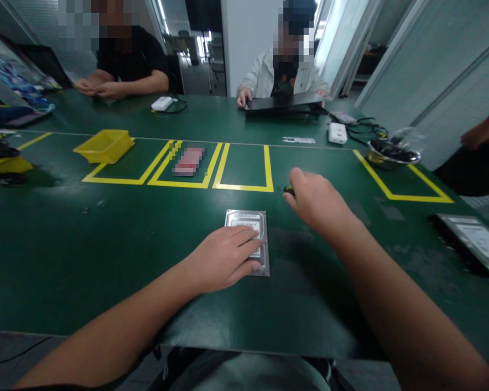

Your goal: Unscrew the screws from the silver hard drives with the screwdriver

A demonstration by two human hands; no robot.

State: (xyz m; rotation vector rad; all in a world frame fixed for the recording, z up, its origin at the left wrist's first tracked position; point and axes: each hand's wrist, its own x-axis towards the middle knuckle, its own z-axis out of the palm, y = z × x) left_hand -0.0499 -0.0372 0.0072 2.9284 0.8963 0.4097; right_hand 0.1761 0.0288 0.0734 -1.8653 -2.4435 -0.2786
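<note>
A silver hard drive point(248, 215) with a white label lies on the green table in front of me. My left hand point(224, 258) rests across it, palm down with fingers stretched out, covering its lower left part. To the right of the drive and farther forward, my right hand point(315, 195) is raised over the table. Its fingers are closed round a small black-and-yellow screwdriver point(288, 190); most of it is hidden in the grip, and only the end facing left shows.
Yellow tape point(244, 188) marks several areas. A yellow bin point(106, 146) stands left; a metal bowl point(393, 155) with dark items stands right. Another drive point(475, 239) lies at the right edge. Across the table, one person handles a dark panel point(285, 103); another sits at left.
</note>
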